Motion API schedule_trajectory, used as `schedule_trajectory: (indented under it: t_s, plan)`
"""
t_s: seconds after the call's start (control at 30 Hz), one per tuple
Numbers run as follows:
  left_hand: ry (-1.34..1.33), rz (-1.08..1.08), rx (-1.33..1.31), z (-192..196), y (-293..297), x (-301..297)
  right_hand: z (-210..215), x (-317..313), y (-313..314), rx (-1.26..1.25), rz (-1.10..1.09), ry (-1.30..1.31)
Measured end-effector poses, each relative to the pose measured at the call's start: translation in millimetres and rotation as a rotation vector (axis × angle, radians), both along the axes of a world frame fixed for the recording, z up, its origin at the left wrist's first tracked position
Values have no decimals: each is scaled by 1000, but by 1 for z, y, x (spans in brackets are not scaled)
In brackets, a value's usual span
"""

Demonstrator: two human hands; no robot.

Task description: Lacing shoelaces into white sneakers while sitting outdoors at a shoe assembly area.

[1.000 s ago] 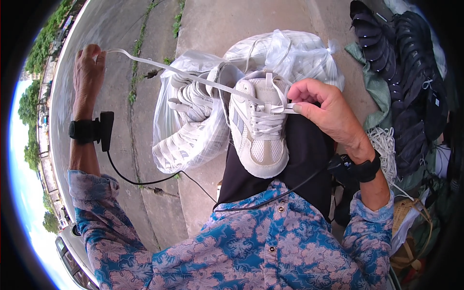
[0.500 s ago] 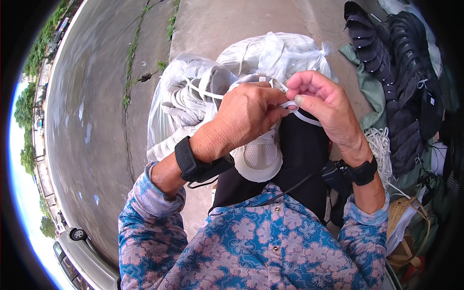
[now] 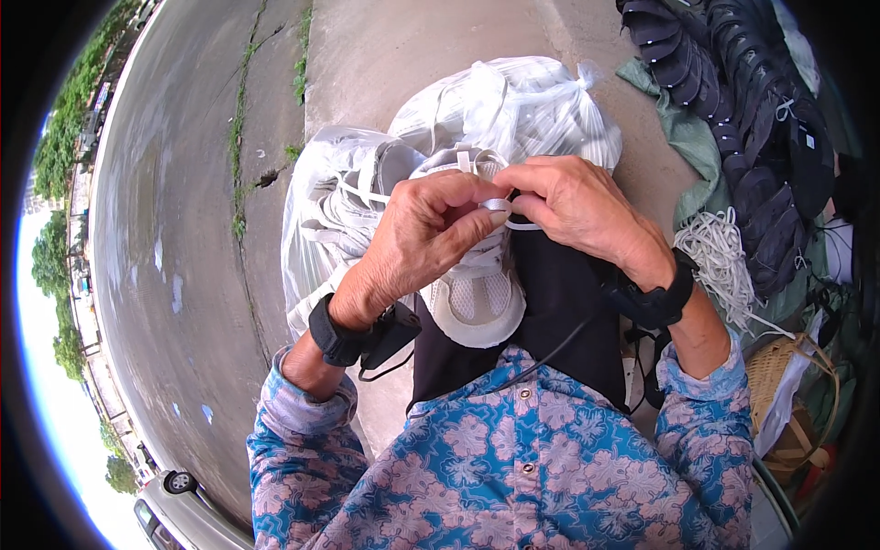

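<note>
A pale shoe rests on my lap, its toe toward me and its upper part covered by my hands. White shoelace is looped over its top. Thumb and forefinger of my left hand pinch this lace above the shoe. My right hand pinches the same lace close by, and the fingertips of both hands nearly meet. Each wrist wears a black strap with a small device.
Beyond my lap lie a clear bag of pale shoes and a tied white bag. Rows of black shoe pieces lie at right on green cloth, near a white lace bundle and a wicker basket. A car stands lower left.
My right hand has turned over, palm down, and come left to meet the left fingertips. The left hand has shifted slightly left and its thumb now shows on the lace.
</note>
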State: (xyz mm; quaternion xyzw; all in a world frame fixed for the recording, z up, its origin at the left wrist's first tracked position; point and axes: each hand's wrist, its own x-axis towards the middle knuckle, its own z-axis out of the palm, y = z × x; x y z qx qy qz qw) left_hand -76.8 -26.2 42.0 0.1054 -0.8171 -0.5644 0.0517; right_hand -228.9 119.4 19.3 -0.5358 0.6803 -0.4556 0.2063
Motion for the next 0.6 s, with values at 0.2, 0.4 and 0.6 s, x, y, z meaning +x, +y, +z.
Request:
schedule_trajectory:
  t_s: [0.2,0.4,0.6]
  plan:
    - [-120,44,154,6,3,5,-12,-18,-6,-87,-189,143]
    - [-118,21,228,3,-1,3,1,-67,23,-376,-126,-1329]
    - [-161,39,237,11,-2,2,-8,-144,81,-625,-43,-1455]
